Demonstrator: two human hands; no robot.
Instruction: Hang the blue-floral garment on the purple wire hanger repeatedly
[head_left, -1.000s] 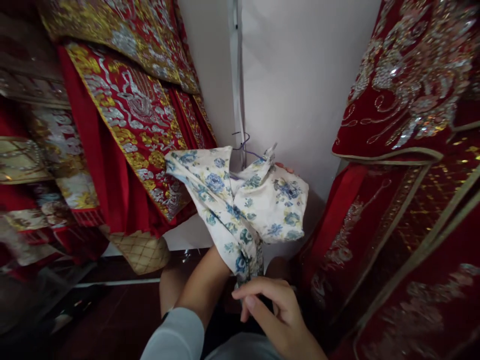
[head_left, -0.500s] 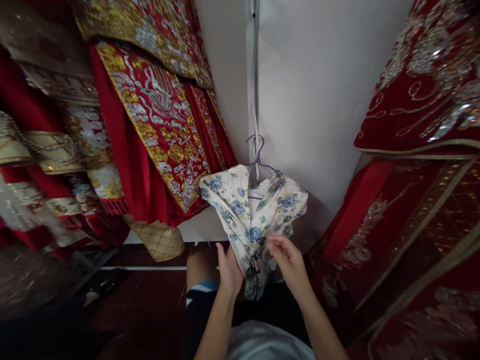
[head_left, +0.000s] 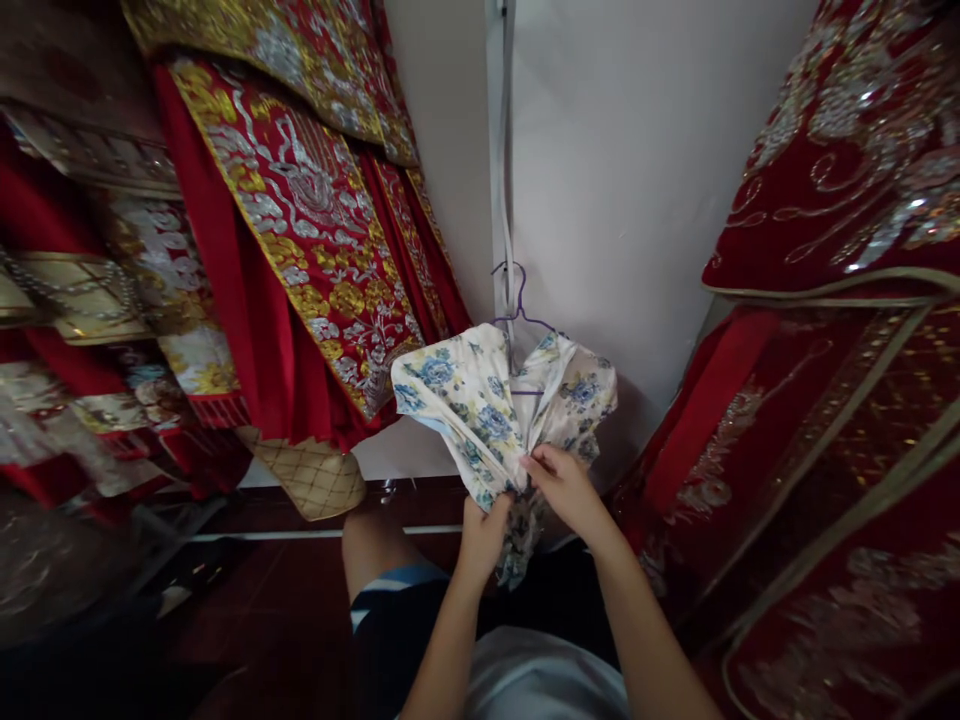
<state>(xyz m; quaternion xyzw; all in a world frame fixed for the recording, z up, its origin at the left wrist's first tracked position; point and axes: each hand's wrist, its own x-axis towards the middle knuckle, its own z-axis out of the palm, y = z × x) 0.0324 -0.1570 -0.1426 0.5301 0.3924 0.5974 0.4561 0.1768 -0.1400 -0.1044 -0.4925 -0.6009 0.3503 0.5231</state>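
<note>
A white garment with blue flowers [head_left: 491, 415] hangs on a purple hanger [head_left: 520, 312] in front of the wall. My left hand [head_left: 485, 530] is closed on the lower left part of the garment, thumb on top. Just right of the V neckline's lower end, my right hand [head_left: 559, 485] pinches the cloth with thumb and fingers. Below my hands the garment's lower part is bunched and dark in shadow.
Red robes with gold and silver embroidery [head_left: 300, 200] hang at the left. More red beaded garments [head_left: 847, 200] hang at the right. A pale rail [head_left: 300, 535] runs low across the dark red floor. My bare knee [head_left: 375, 550] is below the garment.
My left hand has gone from open beside the garment to closed on its cloth. My right hand has moved slightly left and now grips the fabric. The garment's front is spread wider.
</note>
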